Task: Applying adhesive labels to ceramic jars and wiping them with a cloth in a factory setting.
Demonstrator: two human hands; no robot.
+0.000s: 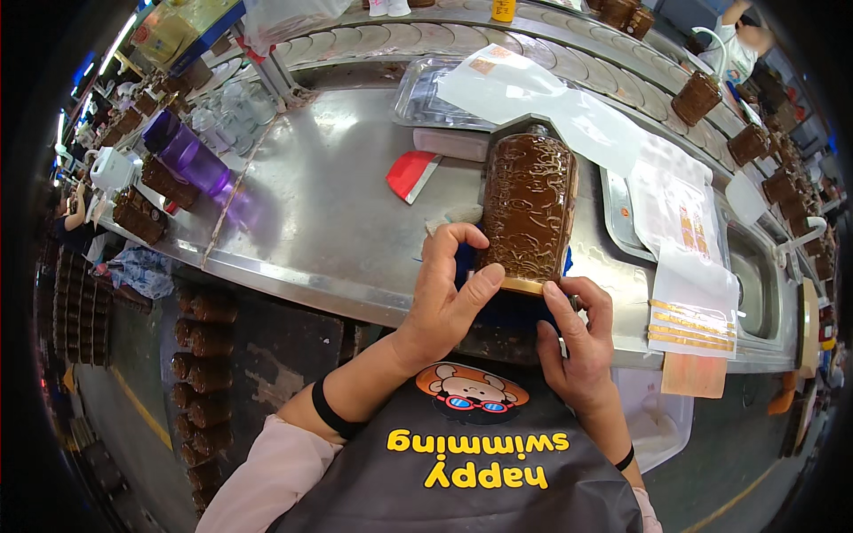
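Observation:
A brown glazed bottle with raised patterns lies in front of me, its neck pointing away. It rests against a dark angular support. Along its near end runs a narrow gold strip. My left hand is closed at the bottle's lower left, thumb on the strip's left end and index finger bent against the side. At the strip's right end, the thumb of my right hand presses on the bottle, its other fingers curled. Blue material shows beneath the bottle, mostly hidden.
White backing sheets with gold strips overlap metal trays on the right, by a sink. Left of the bottle lies a red-and-white scraper-like piece. A purple water bottle stands farther left. Behind runs a conveyor.

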